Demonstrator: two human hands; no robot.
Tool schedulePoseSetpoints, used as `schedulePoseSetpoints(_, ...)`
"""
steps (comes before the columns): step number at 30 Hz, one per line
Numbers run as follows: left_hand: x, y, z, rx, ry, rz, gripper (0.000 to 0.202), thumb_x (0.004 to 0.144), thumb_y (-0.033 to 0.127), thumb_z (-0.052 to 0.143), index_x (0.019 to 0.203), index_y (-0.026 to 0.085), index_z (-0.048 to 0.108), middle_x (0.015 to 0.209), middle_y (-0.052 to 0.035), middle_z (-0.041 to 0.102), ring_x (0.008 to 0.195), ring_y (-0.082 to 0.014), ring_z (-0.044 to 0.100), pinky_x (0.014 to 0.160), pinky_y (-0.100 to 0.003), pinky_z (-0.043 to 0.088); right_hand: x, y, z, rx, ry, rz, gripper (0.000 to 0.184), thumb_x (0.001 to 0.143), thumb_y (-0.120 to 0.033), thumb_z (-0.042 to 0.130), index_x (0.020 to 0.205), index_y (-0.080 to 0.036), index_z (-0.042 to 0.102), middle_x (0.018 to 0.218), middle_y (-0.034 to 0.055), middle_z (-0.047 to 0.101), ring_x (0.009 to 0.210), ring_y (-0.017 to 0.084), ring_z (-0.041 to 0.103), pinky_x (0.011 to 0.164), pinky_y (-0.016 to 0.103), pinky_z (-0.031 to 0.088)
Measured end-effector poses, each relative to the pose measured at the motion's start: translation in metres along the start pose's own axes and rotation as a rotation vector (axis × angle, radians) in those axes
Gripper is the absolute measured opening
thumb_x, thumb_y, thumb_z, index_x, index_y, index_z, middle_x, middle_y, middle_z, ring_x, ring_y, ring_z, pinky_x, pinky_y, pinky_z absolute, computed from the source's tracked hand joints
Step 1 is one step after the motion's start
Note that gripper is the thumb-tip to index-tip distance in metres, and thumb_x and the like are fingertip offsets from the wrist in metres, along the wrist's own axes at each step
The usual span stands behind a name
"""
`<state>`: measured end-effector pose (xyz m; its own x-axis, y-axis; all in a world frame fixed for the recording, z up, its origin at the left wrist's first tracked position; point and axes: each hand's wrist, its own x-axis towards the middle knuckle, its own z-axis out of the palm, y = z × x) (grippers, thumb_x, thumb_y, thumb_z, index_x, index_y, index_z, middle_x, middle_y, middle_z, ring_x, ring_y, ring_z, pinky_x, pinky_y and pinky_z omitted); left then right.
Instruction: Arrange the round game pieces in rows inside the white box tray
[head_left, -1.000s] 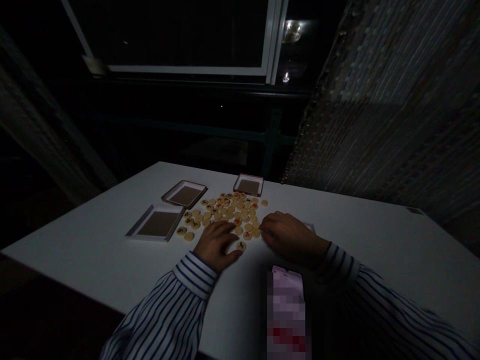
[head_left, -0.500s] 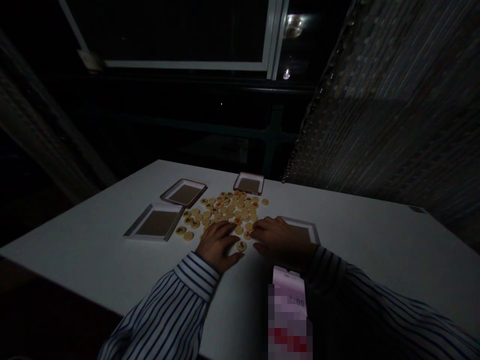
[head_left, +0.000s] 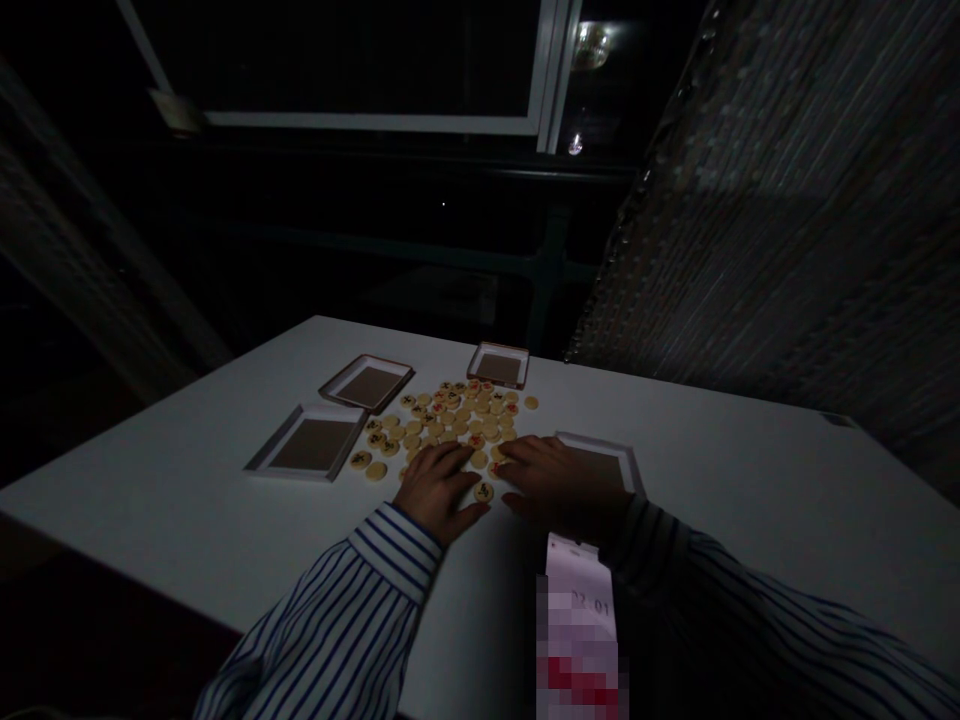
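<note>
Round wooden Chinese chess pieces (head_left: 450, 430) lie in a loose heap on a white table, some showing black or red characters, others blank side up. My left hand (head_left: 436, 488) rests palm down at the heap's near edge, fingers apart, covering a few pieces. Opposite it, my right hand (head_left: 559, 485) lies with fingers spread, its fingertips at the pieces on the near right; a red-marked piece (head_left: 493, 469) is partly hidden under them. Between the two thumbs sits a single black-marked piece (head_left: 484, 492). Neither hand grips a piece.
Shallow open boxes stand around the heap: a white-rimmed one (head_left: 259, 465) and a brown-rimmed one (head_left: 405, 380) at left, a small one (head_left: 523, 372) behind, another (head_left: 636, 470) partly behind my right hand. A lit phone (head_left: 581, 590) lies near me. A bead curtain (head_left: 750, 250) hangs right.
My right hand has shifted slightly left, covering more of the red-marked piece. My left hand and the heap look unchanged. The number on the phone screen differs.
</note>
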<state>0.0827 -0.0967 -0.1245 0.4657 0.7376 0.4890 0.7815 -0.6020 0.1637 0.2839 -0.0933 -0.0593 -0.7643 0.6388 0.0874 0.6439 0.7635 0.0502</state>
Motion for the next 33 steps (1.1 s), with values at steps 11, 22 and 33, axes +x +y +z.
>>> schedulePoseSetpoints(11,0.0002,-0.0004,0.0074,-0.001,0.014,0.011,0.027,0.067,0.042,0.058,0.086,0.024,0.065,0.113,-0.0067,0.055,0.108,-0.0279,0.042,0.089,-0.048,0.035,0.0002,0.0016,0.0011,-0.011,-0.007,0.017,0.032,0.080,-0.033,0.046,0.108,-0.017,0.052,0.120,0.0125,0.044,0.108,0.025,0.037,0.084,0.042,0.030)
schedulePoseSetpoints(22,0.0009,-0.0008,0.0079,-0.030,0.027,0.027,0.024,0.069,0.040,0.058,0.084,0.023,0.065,0.114,-0.0068,0.055,0.108,-0.0272,0.042,0.089,-0.048,0.035,-0.0025,0.0025,-0.0037,0.006,0.018,0.036,0.031,0.081,-0.032,0.045,0.106,-0.016,0.053,0.121,0.0128,0.044,0.110,0.025,0.036,0.085,0.042,0.030)
schedulePoseSetpoints(33,0.0040,0.0022,0.0023,-0.084,0.099,0.026,0.026,0.072,0.038,0.055,0.093,0.023,0.060,0.110,-0.0056,0.058,0.104,-0.0235,0.046,0.088,-0.043,0.037,-0.0043,0.0065,-0.0082,0.005,0.014,0.075,0.031,0.082,-0.031,0.043,0.108,-0.017,0.054,0.123,0.0111,0.044,0.111,0.024,0.036,0.087,0.042,0.029)
